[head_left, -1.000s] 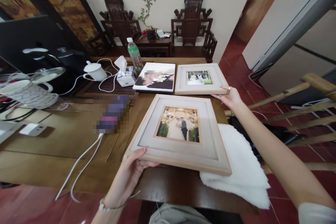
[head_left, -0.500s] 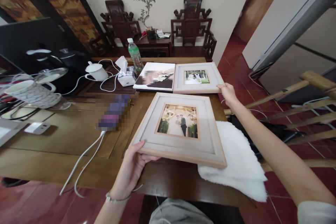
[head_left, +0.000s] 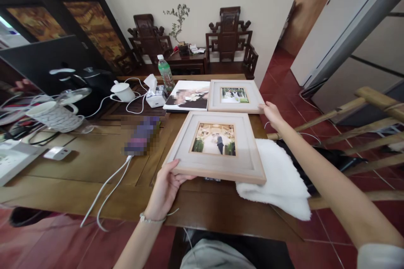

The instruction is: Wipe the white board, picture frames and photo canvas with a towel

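Note:
My left hand [head_left: 170, 183] grips the near left corner of a large wooden picture frame [head_left: 217, 169], thumb on top and fingers beneath. This frame holds a wedding photo and is tilted slightly, its right side over a white fluffy cloth [head_left: 280, 180]. My right hand [head_left: 272, 114] pinches the near right corner of a smaller picture frame [head_left: 214, 96], which lies behind the large one. Left of the smaller frame, and touching it, is a photo album [head_left: 189, 96] with a picture on its cover.
On the table [head_left: 104, 176] stand a tissue box [head_left: 157, 97], a green-labelled bottle [head_left: 165, 71], a lidded white cup [head_left: 122, 92] and a patterned mug [head_left: 55, 117]. A phone [head_left: 142, 135] lies with a white cable attached. Right is a wooden chair [head_left: 347, 109].
The view has shifted a little, raising the near edge of the large frame in the picture. Both hands keep their hold on the two frames.

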Motion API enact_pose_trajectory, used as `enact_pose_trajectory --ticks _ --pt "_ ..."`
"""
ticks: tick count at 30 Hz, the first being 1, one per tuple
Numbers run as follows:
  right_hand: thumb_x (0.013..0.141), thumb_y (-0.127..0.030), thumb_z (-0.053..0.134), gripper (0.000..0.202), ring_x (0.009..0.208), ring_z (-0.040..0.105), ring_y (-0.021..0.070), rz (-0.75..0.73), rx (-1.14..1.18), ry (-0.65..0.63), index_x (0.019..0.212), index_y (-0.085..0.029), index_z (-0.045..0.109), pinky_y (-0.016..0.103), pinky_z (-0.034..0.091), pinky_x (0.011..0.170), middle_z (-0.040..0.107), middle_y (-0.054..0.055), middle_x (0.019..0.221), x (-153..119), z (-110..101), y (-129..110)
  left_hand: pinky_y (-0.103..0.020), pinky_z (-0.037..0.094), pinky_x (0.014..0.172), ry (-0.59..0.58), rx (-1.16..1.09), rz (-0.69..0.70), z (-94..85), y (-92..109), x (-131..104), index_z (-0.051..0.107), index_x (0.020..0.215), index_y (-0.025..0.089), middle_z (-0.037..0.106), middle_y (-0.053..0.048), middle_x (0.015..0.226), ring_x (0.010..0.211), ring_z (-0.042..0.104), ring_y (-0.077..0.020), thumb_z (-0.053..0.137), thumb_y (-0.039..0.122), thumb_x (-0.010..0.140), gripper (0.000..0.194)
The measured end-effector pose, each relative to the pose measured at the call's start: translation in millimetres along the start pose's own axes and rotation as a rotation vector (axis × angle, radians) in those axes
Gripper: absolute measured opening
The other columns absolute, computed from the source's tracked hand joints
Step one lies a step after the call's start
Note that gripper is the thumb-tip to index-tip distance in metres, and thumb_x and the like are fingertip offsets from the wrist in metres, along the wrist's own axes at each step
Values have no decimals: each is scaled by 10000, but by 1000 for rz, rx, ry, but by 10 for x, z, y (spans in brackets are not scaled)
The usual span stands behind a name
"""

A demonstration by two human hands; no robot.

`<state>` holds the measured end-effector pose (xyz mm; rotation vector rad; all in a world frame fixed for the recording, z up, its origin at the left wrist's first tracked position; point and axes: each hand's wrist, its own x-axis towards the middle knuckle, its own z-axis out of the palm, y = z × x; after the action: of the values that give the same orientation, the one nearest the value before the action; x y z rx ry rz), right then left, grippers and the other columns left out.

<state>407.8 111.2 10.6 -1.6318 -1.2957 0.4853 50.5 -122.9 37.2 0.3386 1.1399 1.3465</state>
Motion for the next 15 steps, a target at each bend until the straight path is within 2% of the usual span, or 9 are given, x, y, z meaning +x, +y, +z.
enact_pose_trajectory --ticks 2,4,6,8,10,13,15 --pt "750 -390 585 534 1221 509 341 1 -23 8 1219 -136 610 538 350 1078 588 184 1266 -186 -144 -85 -377 665 619 8 -15 5 34 -7 -5 608 799 98 730 -74 675 495 705 -223 541 76 837 80" --pt "783 -390 589 547 1238 504 324 -100 -51 -9 1278 -158 581 507 392 1056 564 169 1304 -523 -347 -209 -370 664 609 19 -24 6 61 -9 -15 610 804 100 732 -69 691 497 707 -222 539 71 840 85" --pt "839 -368 577 489 1222 518 311 -320 -92 -68 1303 -211 562 492 464 976 567 139 1305 -989 -592 -347 -358 661 595 27 -19 -4 79 -5 -27 621 825 94 735 -72 706 501 710 -226 532 66 844 95" --pt "889 -302 562 407 1173 554 289 -524 -133 -90 1292 -248 551 492 476 958 568 121 1302 -1508 -835 -457 -350 659 582 38 -19 -12 91 4 -38 626 834 90 738 -75 725 508 713 -228 525 55 844 108" --pt "868 -207 599 325 1107 585 285 -750 -150 -84 1191 -241 577 504 485 940 612 114 1171 -1985 -1024 -506 -349 660 580 46 -30 -13 96 13 -43 624 827 96 739 -69 743 515 715 -223 525 46 841 111" --pt "808 -110 652 225 1083 606 293 -1068 -202 -211 999 -219 607 477 539 867 634 104 1058 -2498 -1125 -492 -365 665 600 41 -42 -15 94 23 -45 622 848 110 742 -63 776 544 724 -221 529 47 840 113" --pt "801 -122 676 201 1142 581 327 -1123 -336 -292 976 -207 628 512 539 882 633 134 1119 -2695 -1075 -478 -378 666 611 35 -42 -21 92 30 -45 610 850 123 740 -57 765 561 729 -226 524 47 840 115"
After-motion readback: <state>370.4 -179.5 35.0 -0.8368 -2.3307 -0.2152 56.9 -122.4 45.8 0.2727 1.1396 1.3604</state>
